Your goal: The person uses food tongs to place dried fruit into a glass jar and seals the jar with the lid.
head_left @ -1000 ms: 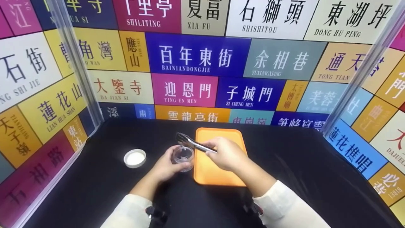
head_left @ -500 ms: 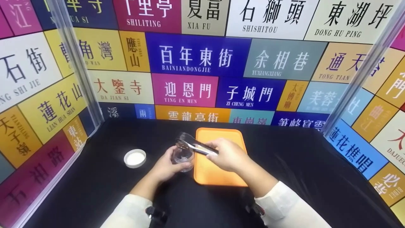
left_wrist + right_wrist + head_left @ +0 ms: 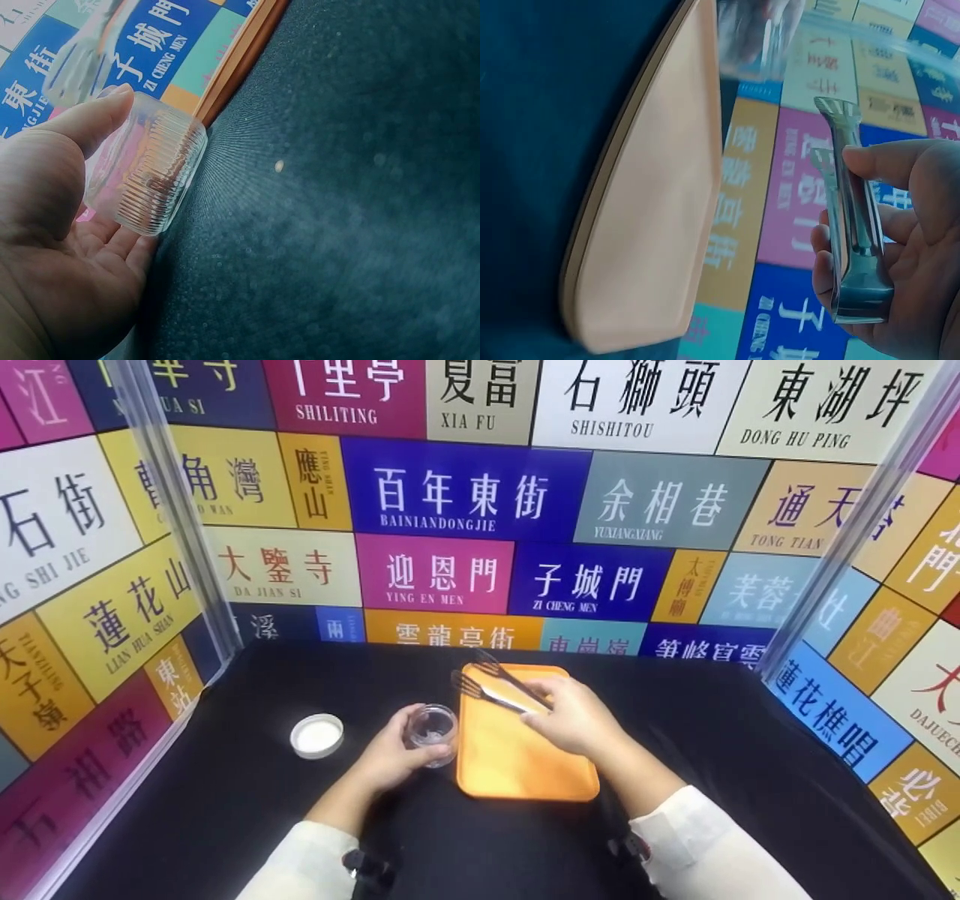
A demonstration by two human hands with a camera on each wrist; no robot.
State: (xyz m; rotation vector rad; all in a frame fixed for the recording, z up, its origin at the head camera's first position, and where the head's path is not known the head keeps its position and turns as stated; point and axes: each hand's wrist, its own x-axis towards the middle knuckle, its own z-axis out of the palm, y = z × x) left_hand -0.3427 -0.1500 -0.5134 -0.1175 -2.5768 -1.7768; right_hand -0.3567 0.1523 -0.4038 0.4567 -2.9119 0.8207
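Note:
My left hand (image 3: 401,746) grips a small clear jar (image 3: 435,724), thumb on the near side and fingers round the far side. Its ribbed wall (image 3: 161,176) shows in the left wrist view, close over the black cloth. My right hand (image 3: 574,716) holds metal tongs (image 3: 510,690) over the upper part of an orange tray (image 3: 517,765). The two arms of the tongs stand apart, and nothing shows between their slotted tips. In the right wrist view, thumb and fingers close round the tongs (image 3: 855,225) from both sides.
A round white lid (image 3: 316,735) lies on the black cloth (image 3: 450,847), left of the jar. A small pale speck (image 3: 280,166) shows on the cloth in the left wrist view. Panels covered in colourful street-name signs (image 3: 465,491) surround the table's back and sides.
My right hand has drawn the tongs away from over the jar to the right, above the tray, and their arms have spread apart. My left hand keeps the jar in place.

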